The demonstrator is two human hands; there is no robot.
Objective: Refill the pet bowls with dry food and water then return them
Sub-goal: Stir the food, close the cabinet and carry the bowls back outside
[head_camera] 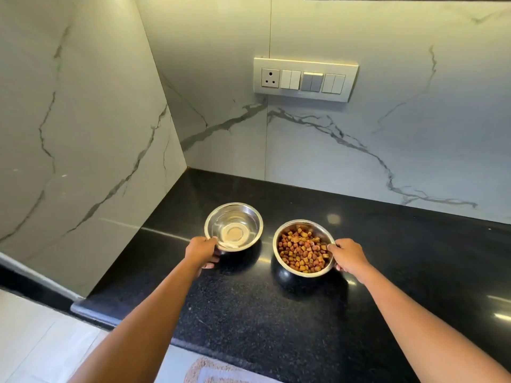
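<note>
Two steel pet bowls are near the back left corner of the black counter (249,313). The water bowl (234,214), on the left, holds clear water. The food bowl (287,268), to its right, is filled with brown dry kibble (302,251). My left hand (201,251) grips the near left rim of the water bowl, thumb on the rim. My right hand (347,257) grips the right rim of the food bowl. Whether the bowls rest on the counter or are held slightly above it I cannot tell.
Marble-look walls close the corner at the left and back. A switch panel with a socket (305,78) is on the back wall above the bowls. The counter's front edge runs diagonally at lower left, with pale floor tiles and a mat (210,373) below.
</note>
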